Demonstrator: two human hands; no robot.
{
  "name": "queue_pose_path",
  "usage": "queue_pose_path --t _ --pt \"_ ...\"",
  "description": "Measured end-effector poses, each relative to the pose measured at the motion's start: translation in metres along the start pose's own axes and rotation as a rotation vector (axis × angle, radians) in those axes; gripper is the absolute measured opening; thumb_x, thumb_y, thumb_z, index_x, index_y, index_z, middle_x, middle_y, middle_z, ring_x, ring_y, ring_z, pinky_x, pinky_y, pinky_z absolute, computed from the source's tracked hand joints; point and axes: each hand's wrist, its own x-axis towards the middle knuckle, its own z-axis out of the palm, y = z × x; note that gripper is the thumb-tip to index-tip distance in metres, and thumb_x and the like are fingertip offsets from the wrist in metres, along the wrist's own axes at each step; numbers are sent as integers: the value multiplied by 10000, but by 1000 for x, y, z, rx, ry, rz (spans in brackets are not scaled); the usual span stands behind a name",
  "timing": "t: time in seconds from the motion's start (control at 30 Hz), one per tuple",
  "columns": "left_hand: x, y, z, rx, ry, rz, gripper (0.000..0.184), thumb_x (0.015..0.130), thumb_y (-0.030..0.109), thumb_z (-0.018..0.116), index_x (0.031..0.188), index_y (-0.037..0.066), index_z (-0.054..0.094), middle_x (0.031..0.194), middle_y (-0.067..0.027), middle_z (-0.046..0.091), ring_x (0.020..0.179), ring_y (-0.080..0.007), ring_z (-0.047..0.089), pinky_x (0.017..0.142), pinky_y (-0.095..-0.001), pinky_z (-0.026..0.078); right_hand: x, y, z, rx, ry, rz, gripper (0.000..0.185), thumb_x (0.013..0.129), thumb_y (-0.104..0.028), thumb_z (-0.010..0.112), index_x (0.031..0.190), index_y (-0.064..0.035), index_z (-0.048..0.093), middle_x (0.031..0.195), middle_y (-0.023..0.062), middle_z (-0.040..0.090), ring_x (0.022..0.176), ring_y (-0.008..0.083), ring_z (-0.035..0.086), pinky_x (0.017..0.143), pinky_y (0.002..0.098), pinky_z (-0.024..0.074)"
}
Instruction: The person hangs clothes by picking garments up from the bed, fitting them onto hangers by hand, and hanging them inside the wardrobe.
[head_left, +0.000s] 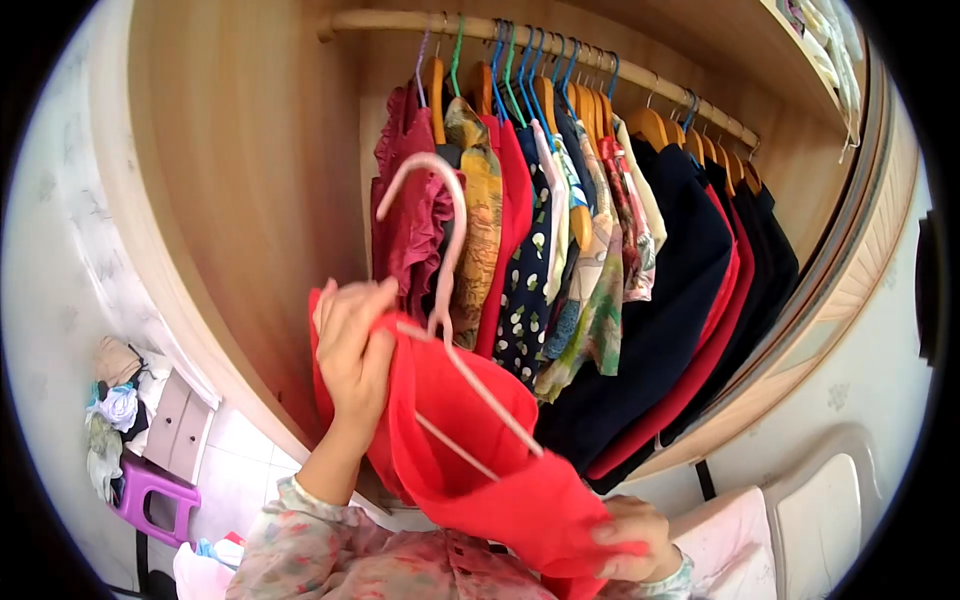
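A red garment (430,440) is spread between my two hands, with a pink hanger (452,260) inside its neck opening. The hanger's hook points up and its thin bars show across the opening. My left hand (352,345) grips the garment's left shoulder, fingers curled over the cloth. At the lower right, my right hand (632,540) pinches the other shoulder or sleeve end of the same garment. Behind the hook hangs a dark red ruffled garment (405,190) in the wardrobe.
A wooden rail (590,65) carries many clothes on hangers, among them dark jackets (655,300). A shelf (740,40) runs above on the right. At left stand a purple stool (160,500) and a small drawer cabinet (178,430) beside heaped clothes. White chairs (820,500) are at lower right.
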Motion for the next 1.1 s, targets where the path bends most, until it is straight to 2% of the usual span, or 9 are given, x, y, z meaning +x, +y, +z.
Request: queue_pose_path --t 0.13,0.2,0.47,0.53,0.67,0.83,1.0,1.03,1.1 --pt "38 -34 24 59 228 -54 319 830 77 521 1141 35 580 1177 -136 547 1187 -319 439 1033 -415 271 55 6 30 154 389 -69 260 807 -54 622 1049 36 587 1059 151 607 978 240 586 854 332 441" --pt "58 -48 35 84 242 -196 437 906 219 514 1306 63 432 1328 -145 429 1268 -330 344 1050 -417 251 98 0 30 214 504 17 283 823 -70 579 1083 39 557 1101 120 574 1077 201 515 942 310 368" --pt "33 -70 41 -843 59 -641 484 975 296 353 1387 52 279 1370 -113 352 1223 -219 405 1009 -308 351 243 19 47 171 524 -168 312 834 -2 445 1139 16 504 1152 82 516 1133 163 450 992 274 303" --pt "15 -58 29 -465 -6 -560 512 965 274 336 1395 8 255 1455 -139 248 1350 -232 211 1095 -315 159 277 40 48 163 546 -224 326 816 -22 461 1139 -26 508 1169 48 496 1109 133 446 969 253 314" --pt "-3 -47 21 -400 -42 -553 532 936 243 333 1397 -4 237 1455 -163 241 1358 -266 192 1102 -345 137 340 64 52 77 589 -308 333 815 -11 446 1143 -17 504 1152 54 512 1114 139 444 963 256 319" --pt "-27 -73 28 -271 -87 -496 769 761 158 675 1384 9 250 1411 -206 298 1319 -315 272 1075 -381 224 368 111 71 23 573 -168 320 846 -27 425 1159 -43 487 1111 101 543 1073 182 497 949 290 355" --pt "-49 -91 40 -160 -13 -708 740 792 126 649 1396 30 234 1419 -184 296 1282 -278 332 1047 -345 275 354 123 88 92 467 -126 388 838 -124 526 1214 -63 452 1064 137 561 965 180 535 848 303 419" --pt "-54 -93 43 -176 33 -679 741 781 133 653 1387 17 242 1409 -194 307 1291 -293 319 1057 -353 256 350 115 91 -9 453 -154 502 799 -115 560 1267 -33 401 1164 172 523 1065 229 517 912 319 397" --pt "-63 -100 47 -238 84 -605 683 802 130 625 1372 14 268 1386 -191 342 1286 -279 331 1058 -350 255 335 107 98 -245 464 -255 621 745 -67 567 1313 29 335 1356 250 343 1298 346 311 1057 372 280"
